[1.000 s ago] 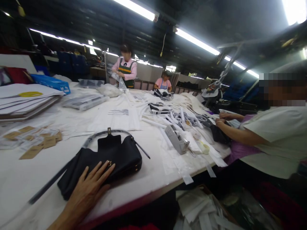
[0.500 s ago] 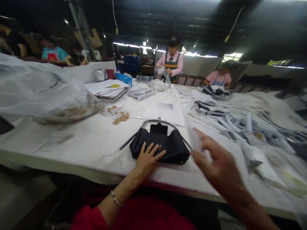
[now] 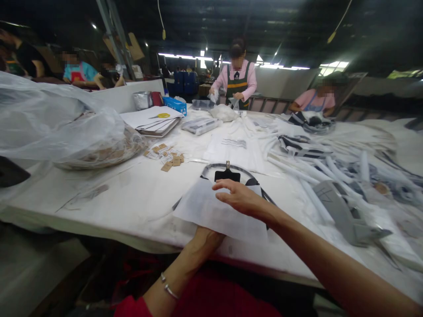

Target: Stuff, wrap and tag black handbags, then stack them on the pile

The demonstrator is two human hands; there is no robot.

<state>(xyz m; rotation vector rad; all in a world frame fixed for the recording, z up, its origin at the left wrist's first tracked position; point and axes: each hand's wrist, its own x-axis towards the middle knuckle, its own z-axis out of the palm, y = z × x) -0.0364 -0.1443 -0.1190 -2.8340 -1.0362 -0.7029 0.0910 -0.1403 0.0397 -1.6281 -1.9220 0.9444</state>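
Leftmost on your white table (image 3: 128,202): one large clear plastic bag (image 3: 76,114), slumped, brownish contents showing through. Next, one stack of white sheets and boards (image 3: 150,125), with a pair of yellow-handled scissors (image 3: 162,116) lying on top; one blue box (image 3: 175,105) just behind; one loose scatter of brown and white tags (image 3: 167,165) nearer you. Then one silver bracelet (image 3: 169,286) on your left wrist; your left hand (image 3: 209,237), its fingers covered by a thin white sheet (image 3: 198,207), so whether they are spread or gripping cannot be told. Centre: one black handbag (image 3: 228,176), lying on the table in front of you, most of its body under that sheet, its flap, metal clasp and curved handle showing beyond the far edge. Over the sheet, your right hand (image 3: 236,196), reaching in from the right, fingers stretched out with the thumb apart; contact with the sheet cannot be told. Across the table, one co-worker (image 3: 240,83) in pink sleeves and a green apron. Rightmost: one grey tape dispenser (image 3: 340,215), tilted in view, beside pale rolled strips (image 3: 365,169).
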